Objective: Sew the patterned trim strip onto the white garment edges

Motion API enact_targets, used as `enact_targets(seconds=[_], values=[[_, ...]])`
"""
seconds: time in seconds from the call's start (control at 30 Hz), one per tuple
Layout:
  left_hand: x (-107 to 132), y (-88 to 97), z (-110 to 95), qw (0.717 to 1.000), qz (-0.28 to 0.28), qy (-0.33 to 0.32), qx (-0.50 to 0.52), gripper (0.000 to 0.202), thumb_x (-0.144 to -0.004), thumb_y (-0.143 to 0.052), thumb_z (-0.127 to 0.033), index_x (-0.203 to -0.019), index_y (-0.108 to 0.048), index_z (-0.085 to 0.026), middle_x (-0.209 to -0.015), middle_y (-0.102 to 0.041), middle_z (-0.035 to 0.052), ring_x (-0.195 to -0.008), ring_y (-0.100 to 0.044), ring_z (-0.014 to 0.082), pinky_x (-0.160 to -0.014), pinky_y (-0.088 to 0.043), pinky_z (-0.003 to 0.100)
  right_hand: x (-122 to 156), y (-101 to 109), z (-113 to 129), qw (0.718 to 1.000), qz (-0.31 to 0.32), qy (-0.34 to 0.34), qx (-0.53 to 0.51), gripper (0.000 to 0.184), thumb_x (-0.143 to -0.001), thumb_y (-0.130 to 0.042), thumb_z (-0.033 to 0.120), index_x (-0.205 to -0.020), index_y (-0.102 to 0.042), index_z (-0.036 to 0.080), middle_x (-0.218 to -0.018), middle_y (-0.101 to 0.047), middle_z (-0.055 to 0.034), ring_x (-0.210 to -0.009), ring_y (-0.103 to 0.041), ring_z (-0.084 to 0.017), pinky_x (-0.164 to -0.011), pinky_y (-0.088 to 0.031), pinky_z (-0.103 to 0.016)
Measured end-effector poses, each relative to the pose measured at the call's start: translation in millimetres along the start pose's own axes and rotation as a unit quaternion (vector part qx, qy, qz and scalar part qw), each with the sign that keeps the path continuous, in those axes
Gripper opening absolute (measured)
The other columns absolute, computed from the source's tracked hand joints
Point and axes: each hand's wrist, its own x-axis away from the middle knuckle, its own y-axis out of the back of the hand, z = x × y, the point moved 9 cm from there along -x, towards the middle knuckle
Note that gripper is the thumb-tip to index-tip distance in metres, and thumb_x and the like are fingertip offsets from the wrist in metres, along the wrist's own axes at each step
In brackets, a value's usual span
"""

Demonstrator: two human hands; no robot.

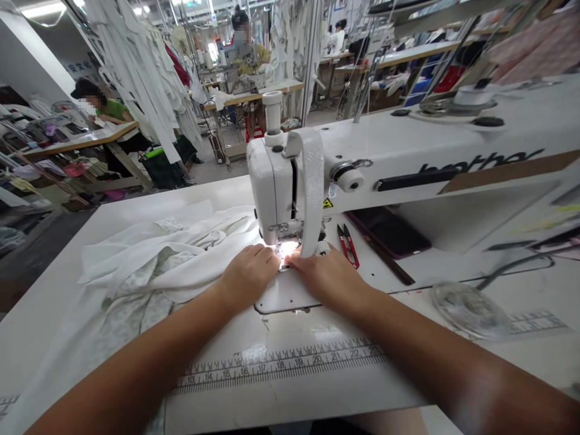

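White fabric [190, 279] near bench [217, 412] left edge — left hand [251, 275], right hand [335, 277] close together at Brother sewing machine [275, 187] — can't tell grip.

Your head camera looks forward and down from above and behind your left hand [251, 272] and right hand [333, 278], near both; its view runs past the sewing machine [385, 151] just beyond them to worktables [260, 95] farther ahead.

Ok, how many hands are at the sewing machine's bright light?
2: the left hand on the left of the bright light, the right hand on its right. None seem hidden.
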Motion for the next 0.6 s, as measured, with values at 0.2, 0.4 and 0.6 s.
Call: enact_targets(seconds=[0.2, 0.4, 0.6], values=[[9, 6.9, -20, 0.996, 0.029, -0.08, -0.019, 0.017, -0.091, -0.043, -0.007, -0.087, -0.059, -0.013, -0.079, -0.061, 0.0054, -0.073, -0.052, 0.0183, -0.064, -0.043, 0.031, 8, -2, 6, 0.997, 0.026, 0.067, 0.007, 0.02, -0.082, -0.052, 0.001, -0.081, -0.065, 0.016, -0.065, -0.063, -0.0027, -0.067, -0.048, -0.017, -0.069, -0.029, -0.032], [12, 8.6, -29, 0.997, 0.049, -0.066, -0.008, 0.014, -0.092, -0.047, -0.011, -0.084, -0.059, -0.012, -0.076, -0.059, 0.005, -0.072, -0.05, 0.0187, -0.063, -0.04, 0.032, 11, 2, 10, 0.996, 0.044, 0.074, -0.004, 0.021, -0.083, -0.051, 0.0, -0.08, -0.065, 0.016, -0.074, -0.066, -0.0021, -0.066, -0.049, -0.015, -0.06, -0.027, -0.03], [12, 5.4, -19, 0.998, 0.035, -0.053, 0.015, 0.013, -0.092, -0.05, -0.013, -0.083, -0.06, -0.014, -0.078, -0.06, 0.0036, -0.073, -0.049, 0.0183, -0.065, -0.04, 0.032, 6, -2, 3, 0.997, 0.052, 0.049, -0.015, 0.023, -0.08, -0.053, -0.001, -0.076, -0.066, 0.017, -0.071, -0.063, -0.0031, -0.076, -0.053, -0.017, -0.062, -0.03, -0.029]])
